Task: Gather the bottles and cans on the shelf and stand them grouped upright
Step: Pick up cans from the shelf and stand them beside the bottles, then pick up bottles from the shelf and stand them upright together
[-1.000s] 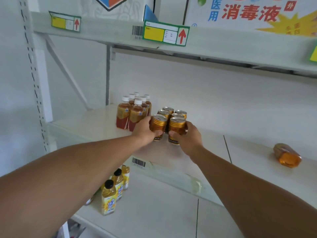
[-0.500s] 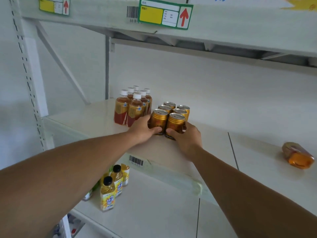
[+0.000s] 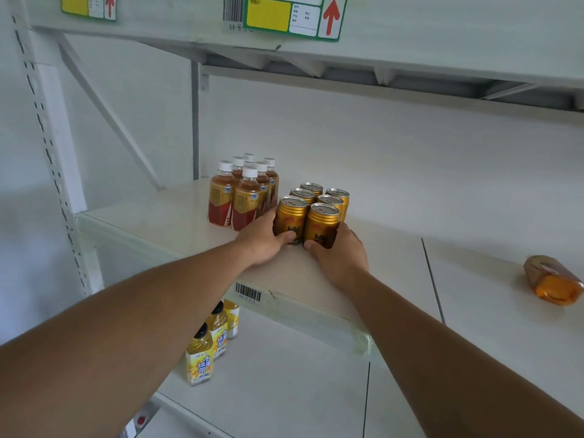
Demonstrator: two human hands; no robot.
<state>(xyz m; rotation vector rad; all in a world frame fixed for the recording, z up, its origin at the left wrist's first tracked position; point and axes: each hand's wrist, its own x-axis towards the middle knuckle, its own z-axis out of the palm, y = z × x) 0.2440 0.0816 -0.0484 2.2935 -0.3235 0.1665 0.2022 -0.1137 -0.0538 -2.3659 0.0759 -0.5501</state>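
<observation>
Head view: I read the only camera, looking forward and down along both forearms.
Shelf [image 3: 164, 222]: white middle board; it carries every item listed below except the yellow bottles.
Cans [image 3: 311, 205]: six gold cans, packed two wide and three deep, touching one another; long axes vertical, pull-tab tops facing up.
Left front can [image 3: 291, 218]: upright; I see the left hand [image 3: 260, 240] wrapped round its left side, thumb across the lower label.
Right front can [image 3: 321, 226]: upright; I see the right hand [image 3: 339, 252] curled round its right side, thumb at the base.
Tea bottles [image 3: 241, 192]: six brown bottles with white caps, upright, caps up, clustered just left of the cans; the left hand's knuckles lie close to the nearest bottle, contact I cannot tell.
Fallen bottle [image 3: 553, 281]: amber bottle lying on its side, well apart to the right; long axis horizontal, running from back-left to front-right; I cannot tell which end bears the cap.
Yellow bottles [image 3: 211, 339]: black-capped, upright in a row on the lower shelf [image 3: 284, 374].
Tags [image 3: 295, 15]: yellow tags with red up-arrows on the upper shelf edge.
</observation>
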